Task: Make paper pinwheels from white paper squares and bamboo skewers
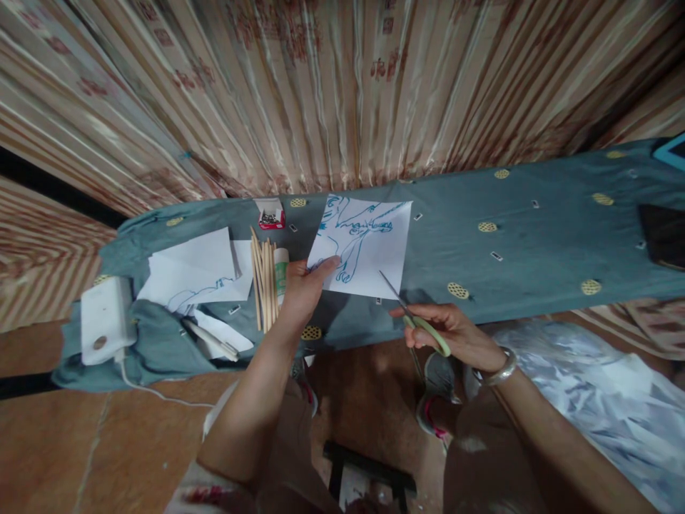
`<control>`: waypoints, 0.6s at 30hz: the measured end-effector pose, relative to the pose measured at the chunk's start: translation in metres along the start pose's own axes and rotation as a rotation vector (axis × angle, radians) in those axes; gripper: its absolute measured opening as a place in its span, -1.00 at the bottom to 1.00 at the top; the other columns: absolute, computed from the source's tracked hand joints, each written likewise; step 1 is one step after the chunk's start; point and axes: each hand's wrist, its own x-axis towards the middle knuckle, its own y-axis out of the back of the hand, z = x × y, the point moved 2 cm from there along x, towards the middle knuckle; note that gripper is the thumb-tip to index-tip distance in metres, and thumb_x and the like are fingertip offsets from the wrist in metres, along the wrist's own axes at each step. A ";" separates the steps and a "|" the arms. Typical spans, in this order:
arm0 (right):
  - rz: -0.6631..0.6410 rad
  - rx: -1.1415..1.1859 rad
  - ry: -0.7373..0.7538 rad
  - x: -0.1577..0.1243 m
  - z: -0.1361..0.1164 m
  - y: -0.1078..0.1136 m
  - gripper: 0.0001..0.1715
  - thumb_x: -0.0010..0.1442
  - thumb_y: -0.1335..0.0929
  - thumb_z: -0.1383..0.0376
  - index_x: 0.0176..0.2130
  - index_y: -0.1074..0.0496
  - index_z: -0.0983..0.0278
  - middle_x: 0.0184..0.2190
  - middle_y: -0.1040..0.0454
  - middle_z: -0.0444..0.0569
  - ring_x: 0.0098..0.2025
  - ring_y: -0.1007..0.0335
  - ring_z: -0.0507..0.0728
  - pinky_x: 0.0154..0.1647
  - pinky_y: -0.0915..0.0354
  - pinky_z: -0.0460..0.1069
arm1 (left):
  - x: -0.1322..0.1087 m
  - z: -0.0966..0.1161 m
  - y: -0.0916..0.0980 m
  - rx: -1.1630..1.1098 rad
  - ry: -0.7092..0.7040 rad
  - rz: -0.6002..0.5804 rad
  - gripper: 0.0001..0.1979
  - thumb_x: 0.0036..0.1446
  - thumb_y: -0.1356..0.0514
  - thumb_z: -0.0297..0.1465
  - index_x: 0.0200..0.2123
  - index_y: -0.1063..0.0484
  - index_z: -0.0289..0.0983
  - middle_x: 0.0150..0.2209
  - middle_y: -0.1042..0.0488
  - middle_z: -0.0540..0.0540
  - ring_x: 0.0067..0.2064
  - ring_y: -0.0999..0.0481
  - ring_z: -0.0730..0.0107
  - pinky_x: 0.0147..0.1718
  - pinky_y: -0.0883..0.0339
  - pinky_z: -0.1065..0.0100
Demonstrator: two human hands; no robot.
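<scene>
My left hand [307,284] pinches the left edge of a white sheet of paper [374,260] that bears a blue line drawing. The thumb lies on top of the sheet. In my right hand [444,330] is a pair of scissors [439,341] with light green handles. One blade overlaps the sheet's lower right part and points up and left; the other angles down, below the table edge. Just left of my left hand stand a green and white glue stick [281,271] and a bundle of thin wooden sticks [263,285], both lying on the cloth.
A teal cloth [527,260] covers the narrow table. To the left are drawn-on papers [193,268], a pen [211,339] and a white box with a cable [107,321]. A small red box [272,215] sits behind. Dark devices [663,232] lie far right; a plastic bag [599,385] stands below.
</scene>
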 end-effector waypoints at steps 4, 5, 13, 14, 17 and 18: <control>0.006 0.016 0.011 0.000 0.001 -0.001 -0.42 0.00 -0.49 0.11 -0.04 -0.49 0.37 -0.51 -0.46 -0.11 -0.49 -0.33 -0.04 -0.42 -0.35 -0.11 | 0.000 -0.001 0.001 -0.009 -0.012 0.000 -0.75 -0.28 -0.42 -0.34 -0.45 -0.59 -0.34 -0.50 -0.58 -0.06 -0.47 -0.51 0.39 -0.44 -0.40 0.40; 0.010 0.021 0.015 0.000 0.001 -0.001 -0.43 0.00 -0.50 0.13 -0.04 -0.49 0.36 -0.52 -0.45 -0.12 -0.49 -0.33 -0.05 -0.42 -0.35 -0.11 | 0.001 -0.001 0.001 -0.014 -0.012 -0.003 -0.75 -0.28 -0.42 -0.34 -0.45 -0.59 -0.34 -0.49 -0.58 -0.06 -0.47 -0.51 0.39 -0.44 -0.39 0.40; 0.029 0.010 0.034 0.001 0.002 -0.002 -0.51 0.02 -0.48 0.13 -0.08 -0.51 0.33 -0.56 -0.43 -0.15 -0.53 -0.33 -0.05 -0.44 -0.36 -0.10 | -0.001 -0.001 0.000 -0.015 -0.003 -0.002 -0.74 -0.27 -0.43 -0.34 -0.44 -0.59 -0.35 -0.48 -0.58 -0.07 -0.47 -0.51 0.39 -0.44 -0.38 0.39; 0.023 0.008 0.043 0.001 0.002 -0.002 -0.50 0.02 -0.49 0.13 -0.08 -0.51 0.33 -0.55 -0.44 -0.15 -0.52 -0.34 -0.05 -0.44 -0.36 -0.10 | -0.001 -0.001 0.000 -0.014 0.005 -0.010 -0.74 -0.27 -0.42 -0.34 -0.44 -0.59 -0.35 -0.48 -0.58 -0.07 -0.46 -0.51 0.39 -0.43 -0.38 0.39; 0.011 0.001 0.055 0.002 0.002 -0.001 -0.47 -0.01 -0.50 0.13 -0.07 -0.50 0.31 -0.51 -0.47 -0.13 -0.48 -0.37 -0.03 -0.42 -0.36 -0.10 | -0.004 -0.003 -0.003 -0.024 0.029 -0.037 -0.74 -0.26 -0.42 -0.35 -0.42 -0.59 -0.35 -0.46 -0.59 -0.07 -0.46 -0.51 0.40 -0.43 -0.38 0.39; 0.011 -0.004 0.055 0.002 0.002 -0.001 -0.47 -0.02 -0.50 0.12 -0.08 -0.50 0.31 -0.51 -0.47 -0.13 -0.48 -0.38 -0.02 -0.42 -0.37 -0.09 | -0.004 -0.003 -0.004 -0.030 0.031 -0.042 -0.74 -0.26 -0.42 -0.36 -0.41 -0.59 -0.35 -0.45 -0.59 -0.06 -0.46 -0.51 0.41 -0.42 -0.38 0.40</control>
